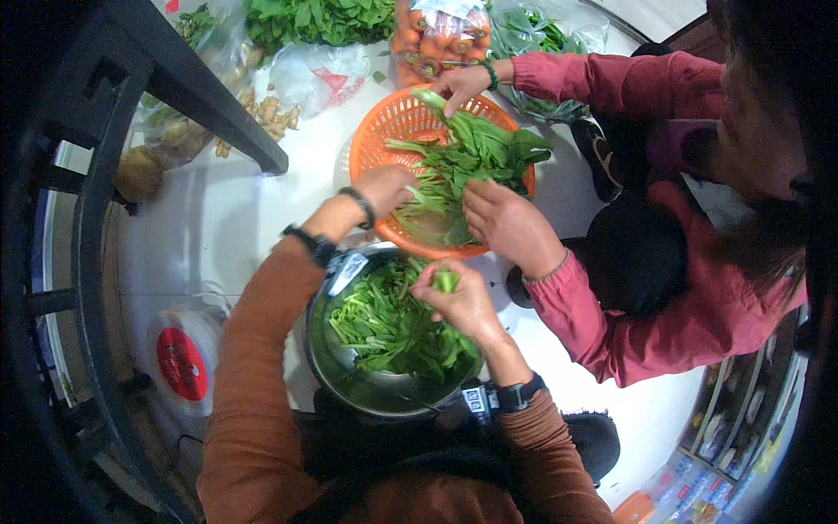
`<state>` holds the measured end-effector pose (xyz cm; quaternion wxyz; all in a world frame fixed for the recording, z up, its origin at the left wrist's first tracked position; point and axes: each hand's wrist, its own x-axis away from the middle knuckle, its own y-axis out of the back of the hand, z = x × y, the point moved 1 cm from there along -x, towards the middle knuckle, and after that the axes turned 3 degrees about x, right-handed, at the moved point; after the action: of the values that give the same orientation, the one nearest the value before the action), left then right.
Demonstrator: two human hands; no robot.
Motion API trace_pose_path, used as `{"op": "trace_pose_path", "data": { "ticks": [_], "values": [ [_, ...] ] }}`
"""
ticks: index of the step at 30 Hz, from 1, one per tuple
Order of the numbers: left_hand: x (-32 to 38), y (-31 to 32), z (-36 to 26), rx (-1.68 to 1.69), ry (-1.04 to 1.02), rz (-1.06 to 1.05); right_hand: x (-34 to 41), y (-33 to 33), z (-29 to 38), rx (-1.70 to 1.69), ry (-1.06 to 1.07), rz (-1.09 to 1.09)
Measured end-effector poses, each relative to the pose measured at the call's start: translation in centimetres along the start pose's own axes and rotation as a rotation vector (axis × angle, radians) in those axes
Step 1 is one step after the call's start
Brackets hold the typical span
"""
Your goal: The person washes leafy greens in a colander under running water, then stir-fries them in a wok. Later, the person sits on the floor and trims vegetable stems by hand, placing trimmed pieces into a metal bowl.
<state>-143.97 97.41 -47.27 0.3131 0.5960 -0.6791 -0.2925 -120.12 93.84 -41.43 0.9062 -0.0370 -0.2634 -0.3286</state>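
A steel basin point(393, 409) in front of me holds cut leafy greens point(393, 327). Over its upper right part is my right hand point(458, 298), its fingers closed on some green stems point(446, 280). My left hand point(386, 193) reaches over the left rim of an orange plastic colander point(359, 144), at the pale stem ends of leafy greens point(484, 150) lying in it; whether it grips any is not clear. A co-worker's two hands are at the same colander, one holding a bunch of greens by the stems at the top, the other at the right side of the leaves.
Behind the colander lie a bag of carrots point(432, 42), bagged greens point(537, 33) and a large bunch of leaves point(321, 19). Ginger point(272, 118) lies at the upper left, near a dark chair leg point(222, 105). The co-worker's pink-sleeved arms come in from the right.
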Motion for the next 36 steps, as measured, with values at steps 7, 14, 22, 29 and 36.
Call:
{"op": "trace_pose_path", "data": {
  "ticks": [7, 14, 22, 29, 36],
  "values": [
    [14.7, 9.5, -3.9, 0.289, 0.177, -0.147, 0.8, 3.2, 4.6, 0.186, 0.351, -0.317],
    [19.7, 10.4, -7.0, 0.561, 0.087, -0.188, 1.1, 0.0, 6.9, 0.322, 0.277, 0.142],
    [20.2, 9.6, -7.7, 0.424, 0.114, -0.198, 2.3, -1.8, 6.8, 0.281, 0.114, 0.361],
    [19.4, 8.6, -10.8, 0.129, 0.035, -0.244, 2.0, -3.3, 4.9, 0.686, 0.561, -0.001],
    [19.8, 7.7, -10.9, 0.194, -0.011, -0.105, 1.3, -2.5, 5.6, 0.544, 0.557, -0.114]
  ]
}}
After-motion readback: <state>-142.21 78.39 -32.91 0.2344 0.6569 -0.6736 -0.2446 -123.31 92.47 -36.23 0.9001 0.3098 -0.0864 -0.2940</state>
